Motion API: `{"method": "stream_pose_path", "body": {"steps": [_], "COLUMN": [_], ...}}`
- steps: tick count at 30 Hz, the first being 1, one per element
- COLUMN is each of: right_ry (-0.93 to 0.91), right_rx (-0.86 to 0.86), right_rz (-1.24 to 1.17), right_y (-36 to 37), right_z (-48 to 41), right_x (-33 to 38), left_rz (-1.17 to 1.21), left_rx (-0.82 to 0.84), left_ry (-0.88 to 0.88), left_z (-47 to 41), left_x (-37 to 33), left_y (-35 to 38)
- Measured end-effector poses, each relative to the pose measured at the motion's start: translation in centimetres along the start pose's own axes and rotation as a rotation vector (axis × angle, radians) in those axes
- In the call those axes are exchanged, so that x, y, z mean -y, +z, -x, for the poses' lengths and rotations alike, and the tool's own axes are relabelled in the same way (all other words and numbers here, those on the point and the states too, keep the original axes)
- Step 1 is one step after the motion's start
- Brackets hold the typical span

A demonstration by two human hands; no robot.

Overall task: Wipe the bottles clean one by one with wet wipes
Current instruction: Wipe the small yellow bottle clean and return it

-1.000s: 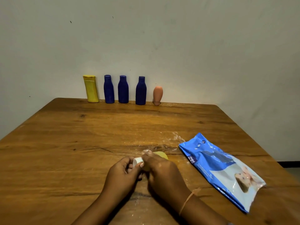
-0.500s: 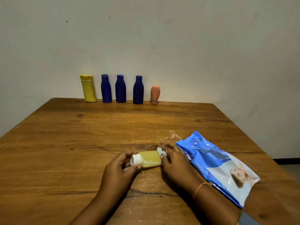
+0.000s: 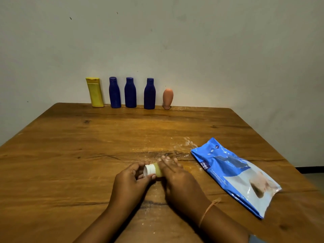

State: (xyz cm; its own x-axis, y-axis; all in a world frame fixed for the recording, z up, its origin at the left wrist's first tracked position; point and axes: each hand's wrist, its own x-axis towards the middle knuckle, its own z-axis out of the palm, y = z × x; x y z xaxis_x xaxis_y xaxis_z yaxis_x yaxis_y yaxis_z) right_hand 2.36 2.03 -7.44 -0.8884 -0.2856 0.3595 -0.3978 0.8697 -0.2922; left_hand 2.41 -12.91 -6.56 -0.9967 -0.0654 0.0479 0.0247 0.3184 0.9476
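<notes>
the left hand is pinching the white cap of a small yellow bottle, which is lying on its side on the counter, near its front edge. the right hand is lying over the bottle's body, its fingers blurred; whether it is clasping i cannot tell. a blue wipes pack is lying just to the right. a row of bottles is standing along the far edge.

yellow bottle | three navy bottles | peach bottle | blue-white pack | white cap
</notes>
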Motion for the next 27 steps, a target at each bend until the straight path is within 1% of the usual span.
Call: {"method": "stream_pose_path", "body": {"steps": [3,5,6,8,11,13,14,16,19,20,21,23,25,27], "right_ry": [0.199,0.261,0.254,0.178,0.027,-0.035,-0.032,0.044,0.276,0.304,0.296,0.188,0.05,-0.032], "right_rx": [0.01,-0.014,-0.026,-0.042,0.005,0.006,-0.003,-0.026,-0.038,-0.049,-0.058,-0.068,-0.016,0.055], "right_rz": [-0.069,-0.089,-0.104,-0.151,-0.179,-0.119,-0.1,-0.097,-0.125,-0.118,-0.117,-0.154,-0.193,-0.149], "right_y": [-1.4,-1.9,-1.8,-1.0,-0.2,0.0,0.0,-0.3,-1.5,-1.7,-1.8,-1.3,-0.5,-0.1], "right_z": [-0.1,-0.4,-0.5,-0.6,-0.5,-0.3,-0.2,-0.1,-0.3,-0.5,-0.6,-0.5,-0.5,-0.4], "right_x": [-2.1,-1.7,-0.9,1.4,4.2,3.6,2.8,0.7,-1.3,-1.3,-0.9,0.9,3.3,4.3], "left_rz": [-0.081,-0.167,-0.195,-0.217,-0.205,-0.165,-0.146,-0.138,-0.158,-0.172,-0.189,-0.21,-0.224,-0.228], "left_rx": [0.008,0.016,0.019,0.019,0.017,0.017,0.014,0.009,0.003,-0.001,-0.004,-0.001,0.012,0.018], "left_ry": [0.04,0.094,0.111,0.119,0.114,0.091,0.081,0.069,0.084,0.094,0.105,0.124,0.142,0.144], "left_z": [0.1,0.1,0.2,0.2,0.2,0.2,0.2,0.2,0.4,0.4,0.4,0.4,0.3,0.3], "left_x": [-0.1,-0.2,-0.2,-0.1,0.0,0.0,0.0,-0.2,-0.3,-0.3,-0.3,-0.2,-0.1,0.0], "left_y": [0.0,0.1,0.1,0.1,0.0,-0.1,0.0,0.0,0.1,0.1,0.2,0.2,0.1,0.0]}}
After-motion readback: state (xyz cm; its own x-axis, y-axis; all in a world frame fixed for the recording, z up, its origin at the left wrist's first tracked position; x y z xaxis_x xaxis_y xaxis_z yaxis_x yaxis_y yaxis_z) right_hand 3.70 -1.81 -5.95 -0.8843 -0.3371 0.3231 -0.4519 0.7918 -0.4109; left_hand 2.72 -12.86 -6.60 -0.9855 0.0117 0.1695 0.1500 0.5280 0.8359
